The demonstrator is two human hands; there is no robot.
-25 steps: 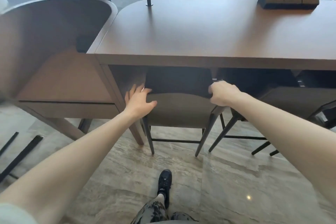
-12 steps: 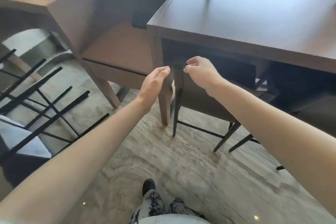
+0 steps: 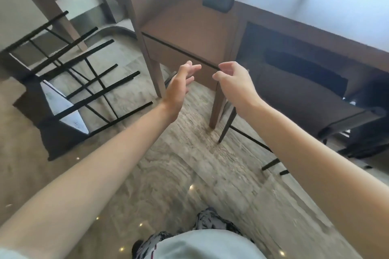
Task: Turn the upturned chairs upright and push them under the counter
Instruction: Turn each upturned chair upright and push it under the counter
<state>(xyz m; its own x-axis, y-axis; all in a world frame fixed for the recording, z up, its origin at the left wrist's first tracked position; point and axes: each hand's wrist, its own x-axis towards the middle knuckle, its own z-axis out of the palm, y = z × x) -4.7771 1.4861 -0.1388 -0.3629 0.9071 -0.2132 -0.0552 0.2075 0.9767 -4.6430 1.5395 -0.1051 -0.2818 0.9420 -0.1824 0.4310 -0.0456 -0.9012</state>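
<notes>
Reaching out in front, the left hand and right hand are both hanging loosely spread, gripping nothing. An upturned chair is lying on the floor at the left edge, its 4 black legs pointing up and rightward. Grasping seat and back together, then rotating steadily, looks wisest. 1 upright chair is already sitting under the counter.

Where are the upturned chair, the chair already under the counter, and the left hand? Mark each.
upturned chair (image 3: 63,99): head view, on a black leg sticking up.
chair under the counter (image 3: 294,94): head view, on its backrest.
left hand (image 3: 179,87): head view, on the palm, empty.
</notes>
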